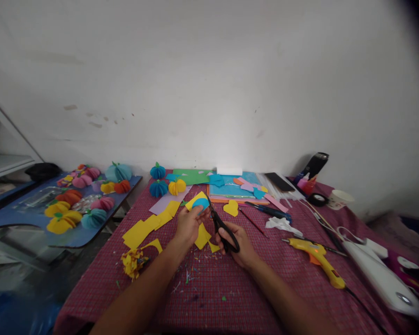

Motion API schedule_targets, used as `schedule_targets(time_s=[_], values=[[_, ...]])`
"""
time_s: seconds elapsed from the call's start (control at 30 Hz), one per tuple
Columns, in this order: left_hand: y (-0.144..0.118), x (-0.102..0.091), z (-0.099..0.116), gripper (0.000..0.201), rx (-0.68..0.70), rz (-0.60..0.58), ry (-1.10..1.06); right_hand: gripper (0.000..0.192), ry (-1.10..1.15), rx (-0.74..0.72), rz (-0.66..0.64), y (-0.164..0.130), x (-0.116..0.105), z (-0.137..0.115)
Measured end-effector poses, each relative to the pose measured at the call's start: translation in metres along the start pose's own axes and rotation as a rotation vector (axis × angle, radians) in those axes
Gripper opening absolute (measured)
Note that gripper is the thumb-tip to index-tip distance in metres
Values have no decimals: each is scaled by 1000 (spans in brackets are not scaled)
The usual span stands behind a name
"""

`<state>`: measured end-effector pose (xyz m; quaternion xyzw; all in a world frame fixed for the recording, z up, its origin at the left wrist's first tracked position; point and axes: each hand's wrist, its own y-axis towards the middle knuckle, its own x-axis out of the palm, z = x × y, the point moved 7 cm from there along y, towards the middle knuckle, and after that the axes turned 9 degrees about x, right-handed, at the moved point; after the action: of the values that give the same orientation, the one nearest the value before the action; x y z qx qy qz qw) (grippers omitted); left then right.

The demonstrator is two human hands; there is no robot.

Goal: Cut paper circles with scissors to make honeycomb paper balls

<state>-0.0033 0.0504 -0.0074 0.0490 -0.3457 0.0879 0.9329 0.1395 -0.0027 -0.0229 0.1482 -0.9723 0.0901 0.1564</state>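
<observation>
My left hand (190, 224) pinches a piece of yellow paper (192, 201) with a rounded blue paper shape (201, 203) lying on top of it. My right hand (243, 243) has its fingers in the handles of black scissors (226, 237). The scissor blades point up and left, at the right edge of the held paper; whether they touch it I cannot tell. Just below my left hand lie yellow paper scraps (202, 236). A yellow paper heart (231, 208) rests to the right of the blades, beside a dark red pencil (253, 222).
Yellow strips (150, 225) and a crumpled yellow bundle (133, 264) lie left. Blue and yellow paper pumpkins (158, 188) stand behind. On the right are a yellow glue gun (316, 256) with a cord, a paper cup (339, 199) and a black bottle (316, 165). A blue side table (101, 218) holds more pumpkins.
</observation>
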Motion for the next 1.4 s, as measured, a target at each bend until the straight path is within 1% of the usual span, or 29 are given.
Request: schedule_targets(time_s=[0.37, 0.63, 1.03, 1.2, 1.4], values=[[2, 0, 0, 32, -26, -28, 1, 28, -21, -2, -24, 0, -2, 1], [2, 0, 2, 29, -63, -57, 21, 27, -54, 12, -56, 0, -9, -2], [2, 1, 6, 28, -108, -73, 68, 27, -140, 9, -89, -4, -15, -15], [3, -1, 6, 27, -118, -65, 77, 29, -148, 13, -92, -4, -15, -17], [3, 0, 7, 24, -127, -90, 73, 29, -164, 20, -102, -4, -18, -15]])
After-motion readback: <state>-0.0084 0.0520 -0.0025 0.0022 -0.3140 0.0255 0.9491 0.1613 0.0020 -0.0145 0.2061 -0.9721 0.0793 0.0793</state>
